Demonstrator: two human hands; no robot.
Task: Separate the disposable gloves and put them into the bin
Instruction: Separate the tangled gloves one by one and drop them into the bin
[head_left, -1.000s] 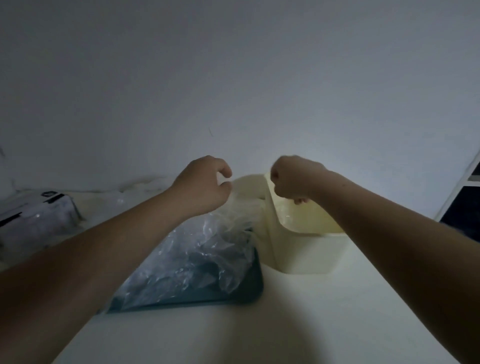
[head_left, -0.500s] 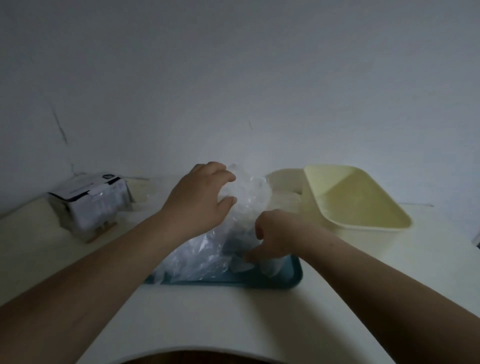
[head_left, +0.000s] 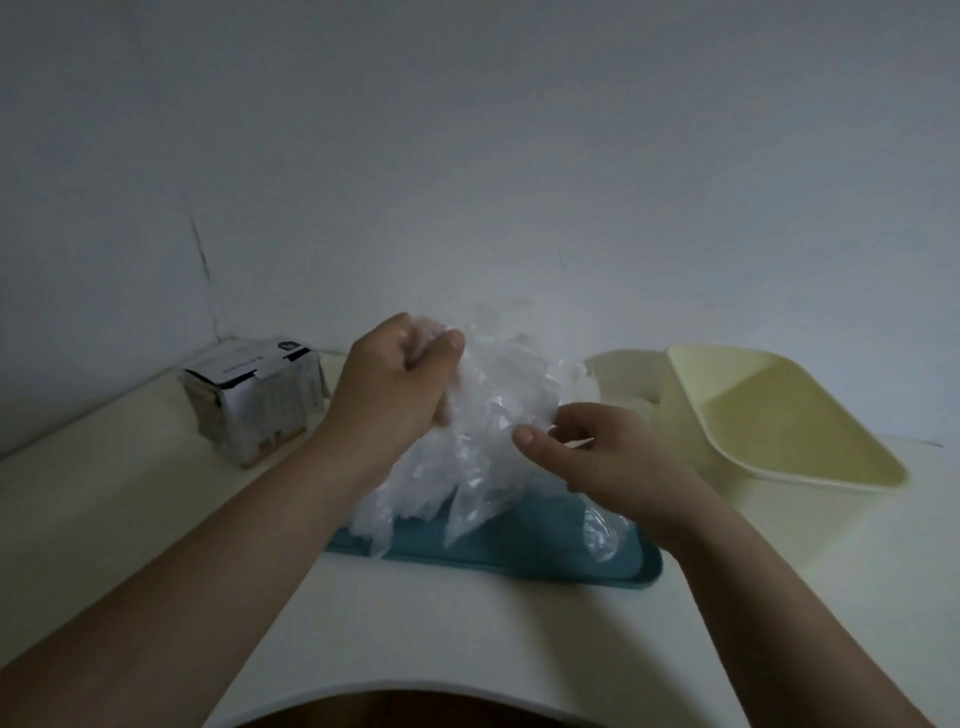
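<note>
A crumpled bunch of clear disposable gloves is lifted above a teal tray, its lower ends still hanging onto the tray. My left hand grips the top left of the bunch with curled fingers. My right hand pinches a piece of the clear plastic at the bunch's right side. One loose clear glove lies on the tray under my right wrist. The pale yellow bin stands to the right of the tray, and I see nothing inside it.
A small cardboard box with a black and white label stands at the back left by the wall. A pale lid or plate lies behind the bin. The white table has a rounded front edge below my arms.
The view has tilted down and closer. My left hand has closed on the top of the glove bunch and raised it. My right hand came up from the tray and now pinches the bunch's right side.
</note>
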